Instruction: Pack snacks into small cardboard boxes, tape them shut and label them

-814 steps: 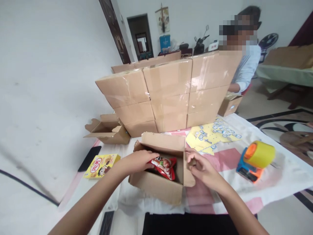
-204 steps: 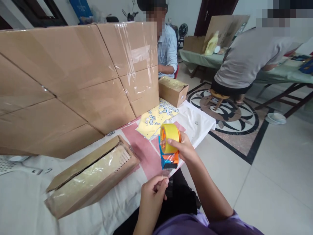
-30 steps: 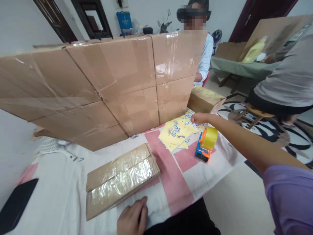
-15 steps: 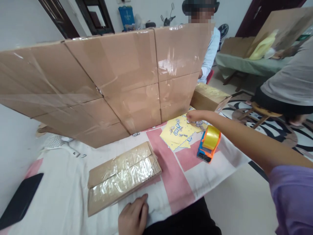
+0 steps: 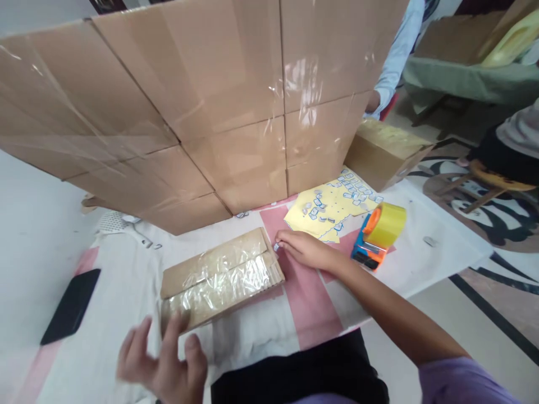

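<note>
Taped cardboard box (image 5: pixel 223 275), just left of right hand (image 5: pixel 301 247); small label (image 5: pixel 276 247) pinched there, beside box end. Left hand (image 5: pixel 164 365) blurred, fingers spread, near-left of pinch, contact with box unclear. Tape dispenser (image 5: pixel 379 235) right of pinch.

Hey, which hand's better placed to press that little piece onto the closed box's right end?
Probably the right hand: it pinches the small piece beside that end of the box. The left hand, open and blurred, is near the opposite end.
</note>
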{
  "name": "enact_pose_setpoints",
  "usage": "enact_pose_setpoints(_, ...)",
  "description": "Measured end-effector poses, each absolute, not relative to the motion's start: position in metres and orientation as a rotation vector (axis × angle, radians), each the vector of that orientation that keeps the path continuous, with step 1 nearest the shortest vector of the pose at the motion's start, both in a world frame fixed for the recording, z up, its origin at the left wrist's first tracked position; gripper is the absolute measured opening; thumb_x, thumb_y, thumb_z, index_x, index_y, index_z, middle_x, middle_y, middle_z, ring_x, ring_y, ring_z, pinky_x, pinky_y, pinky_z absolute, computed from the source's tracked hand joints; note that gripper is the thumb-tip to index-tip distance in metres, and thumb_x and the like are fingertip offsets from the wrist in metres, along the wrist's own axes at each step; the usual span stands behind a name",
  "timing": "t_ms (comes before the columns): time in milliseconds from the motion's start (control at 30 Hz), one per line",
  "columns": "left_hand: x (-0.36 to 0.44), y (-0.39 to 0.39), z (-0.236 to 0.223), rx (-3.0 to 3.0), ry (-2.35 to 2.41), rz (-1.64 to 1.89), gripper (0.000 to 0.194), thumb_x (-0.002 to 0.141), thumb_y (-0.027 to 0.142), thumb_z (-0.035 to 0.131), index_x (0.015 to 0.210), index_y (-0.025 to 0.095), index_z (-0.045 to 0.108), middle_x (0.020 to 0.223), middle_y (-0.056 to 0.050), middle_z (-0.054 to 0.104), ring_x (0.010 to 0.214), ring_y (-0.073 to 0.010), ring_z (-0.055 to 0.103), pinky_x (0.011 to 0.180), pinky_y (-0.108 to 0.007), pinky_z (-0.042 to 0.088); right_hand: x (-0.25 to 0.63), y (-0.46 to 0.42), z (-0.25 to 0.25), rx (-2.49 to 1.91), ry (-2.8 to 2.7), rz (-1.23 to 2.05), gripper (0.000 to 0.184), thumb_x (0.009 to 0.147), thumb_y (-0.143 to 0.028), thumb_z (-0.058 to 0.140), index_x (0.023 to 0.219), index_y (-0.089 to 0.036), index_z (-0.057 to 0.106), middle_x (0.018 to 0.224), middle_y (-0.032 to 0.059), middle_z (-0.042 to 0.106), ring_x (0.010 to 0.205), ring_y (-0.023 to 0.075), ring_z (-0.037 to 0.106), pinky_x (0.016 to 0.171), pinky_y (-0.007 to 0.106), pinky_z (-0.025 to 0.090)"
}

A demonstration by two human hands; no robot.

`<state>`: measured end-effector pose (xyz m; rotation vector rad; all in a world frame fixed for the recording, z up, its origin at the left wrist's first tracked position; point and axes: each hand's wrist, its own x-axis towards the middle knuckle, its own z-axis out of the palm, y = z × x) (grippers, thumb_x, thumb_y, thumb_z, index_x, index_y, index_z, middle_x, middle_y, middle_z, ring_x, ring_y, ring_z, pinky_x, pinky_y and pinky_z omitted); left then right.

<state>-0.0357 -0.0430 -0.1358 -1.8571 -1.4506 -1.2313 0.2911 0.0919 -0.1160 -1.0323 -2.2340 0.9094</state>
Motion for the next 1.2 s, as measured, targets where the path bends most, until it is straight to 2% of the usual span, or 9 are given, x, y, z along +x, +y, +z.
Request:
enact_pose_setpoints(133,-0.053,-0.019,-0.123,-2.095,-1.685,-1.41,0.043,0.098,0.028,0.055,0.139,0.02,0.064,0.148,-0.017,0.059,0.134,-0.0346,0.056,0.115,-0.059,0.041,0.286,0.088,-0.137,-0.904,-2.113,0.997,0.023,0.11,-0.033,0.037,0.099,-0.022,0.054,0.098,0.0039,0.064,0.091,0.019,0.061,0.082,0.032,0.045)
enact_pose_setpoints(400,-0.049,-0.012,-0.131,-2.009,-1.68,-1.562,0.043,0.102,0.042,0.047,0.13,0.014,0.066,0.147,-0.02,0.057,0.136,-0.0352,0.055,0.117,-0.061,0.039,0.288,0.073,-0.144,-0.689,-2.101,1.202,0.021,0.108,-0.029,0.042,0.096,-0.021,0.057,0.099,0.0045,0.065,0.088,0.0172,0.061,0.081,0.032,0.048)
enact_pose_setpoints(600,-0.052,-0.011,-0.133,-1.994,-1.68,-1.537,0.043,0.101,0.046,0.047,0.124,0.014,0.066,0.146,-0.02,0.059,0.135,-0.0341,0.057,0.115,-0.06,0.042,0.286,0.07,-0.147,-0.745,-2.218,1.016,0.021,0.107,-0.025,0.041,0.1,-0.023,0.06,0.101,0.0042,0.066,0.087,0.0173,0.062,0.078,0.031,0.048)
enact_pose_setpoints(767,-0.047,-0.007,-0.135,-1.943,-1.647,-1.596,0.042,0.101,0.047,0.047,0.121,0.015,0.066,0.144,-0.019,0.06,0.134,-0.0335,0.058,0.114,-0.06,0.043,0.285,0.068,-0.149,-0.744,-2.22,1.004,0.019,0.107,-0.024,0.041,0.1,-0.022,0.058,0.101,0.0045,0.065,0.088,0.0173,0.062,0.079,0.032,0.049)
enact_pose_setpoints(1033,-0.044,-0.005,-0.141,-1.888,-1.622,-1.636,0.04,0.099,0.051,0.046,0.114,0.017,0.062,0.142,-0.018,0.061,0.132,-0.0331,0.058,0.111,-0.059,0.044,0.277,0.063,-0.153,-0.789,-2.176,0.949,0.013,0.102,-0.018,0.042,0.096,-0.023,0.052,0.097,0.0043,0.062,0.084,0.0179,0.059,0.075,0.032,0.047)
enact_pose_setpoints(1200,-0.046,-0.006,-0.14,-1.895,-1.669,-1.608,0.04,0.099,0.051,0.045,0.115,0.017,0.06,0.142,-0.018,0.059,0.133,-0.0326,0.058,0.111,-0.058,0.044,0.267,0.056,-0.163,-0.885,-2.139,0.828,0.008,0.099,-0.02,0.042,0.094,-0.025,0.046,0.095,0.0054,0.061,0.078,0.0196,0.056,0.068,0.033,0.044)
